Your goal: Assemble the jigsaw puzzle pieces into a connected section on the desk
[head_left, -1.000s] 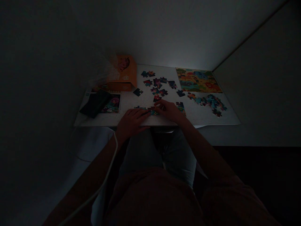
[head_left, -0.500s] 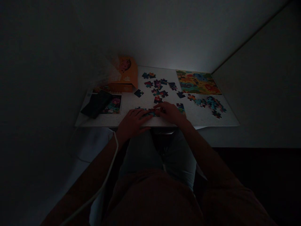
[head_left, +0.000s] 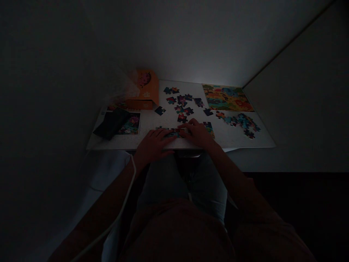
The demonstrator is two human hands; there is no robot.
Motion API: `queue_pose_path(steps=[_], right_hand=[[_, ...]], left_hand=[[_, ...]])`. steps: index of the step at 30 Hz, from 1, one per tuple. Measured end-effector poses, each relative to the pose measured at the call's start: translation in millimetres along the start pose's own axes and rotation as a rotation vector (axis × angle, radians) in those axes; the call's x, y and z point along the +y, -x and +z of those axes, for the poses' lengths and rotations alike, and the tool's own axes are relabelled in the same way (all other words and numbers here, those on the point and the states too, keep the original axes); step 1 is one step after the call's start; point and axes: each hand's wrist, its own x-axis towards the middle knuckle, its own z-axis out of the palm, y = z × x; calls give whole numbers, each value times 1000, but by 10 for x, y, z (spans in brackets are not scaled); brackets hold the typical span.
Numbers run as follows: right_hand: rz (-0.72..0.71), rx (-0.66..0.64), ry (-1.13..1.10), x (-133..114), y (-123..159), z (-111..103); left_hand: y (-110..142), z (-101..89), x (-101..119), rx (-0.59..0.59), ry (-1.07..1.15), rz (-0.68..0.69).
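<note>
In dim light, my left hand (head_left: 153, 144) lies on the white table (head_left: 234, 137), its fingers stretched flat over a row of joined puzzle pieces (head_left: 170, 131) at the front edge. My right hand (head_left: 196, 132) rests beside it, fingertips pressed down on the right end of that same row. Several loose puzzle pieces (head_left: 182, 103) lie scattered just beyond the hands.
An orange puzzle box (head_left: 144, 90) stands at the back left. A finished colourful puzzle (head_left: 227, 98) lies at the back right, with a partly joined cluster (head_left: 242, 122) before it. A dark object (head_left: 110, 123) overlaps a picture card (head_left: 131, 123) at the left. A white cable (head_left: 120, 211) runs along my left arm.
The view has shifted slightly, so the table sits a little lower in the picture. Both hands have stayed on the joined row, with only small finger movements.
</note>
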Motion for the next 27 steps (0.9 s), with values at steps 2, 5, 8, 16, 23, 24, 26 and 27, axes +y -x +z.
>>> queue_pose_path(steps=[2,5,8,16,23,24,26,27], right_hand=[[-10,21,21,-27,38,-4],[-76,42,79,-79,141,-2],[-154,11,110,-127,264,35],[-191,-7,162,-183,453,190],[-228,-14,226,-144,530,175],[-227,-14,232,-149,525,162],[-225,-19,239,-164,512,134],[-227,-23,239,-170,507,122]], left_hand=[[3,-3,3,-5,-1,-4],[8,-20,16,-14,-18,15],[7,-53,37,-20,-35,26],[-3,-44,24,-26,-29,16],[0,20,-1,66,25,-16],[-3,16,0,73,21,-27],[-7,6,3,79,9,-46],[-9,3,4,78,8,-54]])
